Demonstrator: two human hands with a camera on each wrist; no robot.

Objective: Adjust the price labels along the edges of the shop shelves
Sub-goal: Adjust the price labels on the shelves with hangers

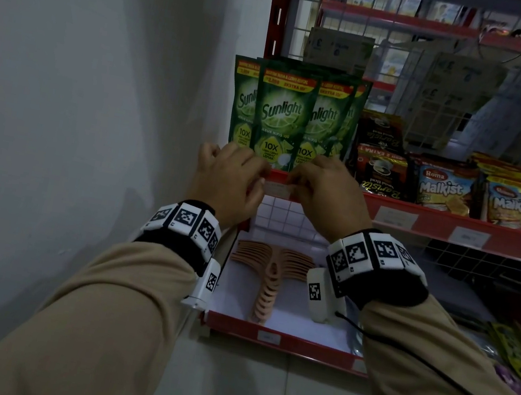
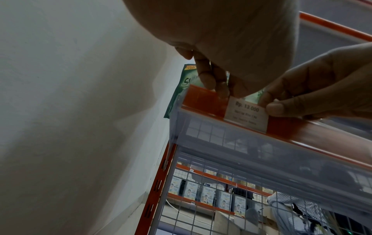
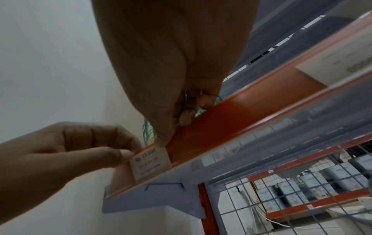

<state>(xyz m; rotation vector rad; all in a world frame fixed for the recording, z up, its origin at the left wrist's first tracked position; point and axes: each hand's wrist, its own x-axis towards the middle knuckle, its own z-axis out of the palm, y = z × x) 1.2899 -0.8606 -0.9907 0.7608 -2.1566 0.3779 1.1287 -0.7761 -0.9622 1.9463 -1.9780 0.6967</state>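
A white price label (image 1: 278, 189) reading "Rp. 13.000" sits in the clear strip on the red shelf edge (image 1: 435, 224), near its left end. My left hand (image 1: 260, 181) pinches the label's left end, thumb on its face. My right hand (image 1: 291, 182) pinches its right end. In the left wrist view the label (image 2: 244, 112) lies between my left hand (image 2: 221, 90), fingers curled over the edge's top, and my right hand (image 2: 269, 105). In the right wrist view the label (image 3: 151, 162) has my left hand (image 3: 128, 152) at its left edge and my right hand (image 3: 167, 135) above its top right corner.
Green Sunlight pouches (image 1: 284, 114) stand right behind the label. Coffee packs (image 1: 380, 162) and Malkist packs (image 1: 445, 190) fill the shelf to the right. More labels (image 1: 396, 218) sit along the edge. A white wall (image 1: 95, 98) is close on the left. Peach hangers (image 1: 273, 276) lie on the lower shelf.
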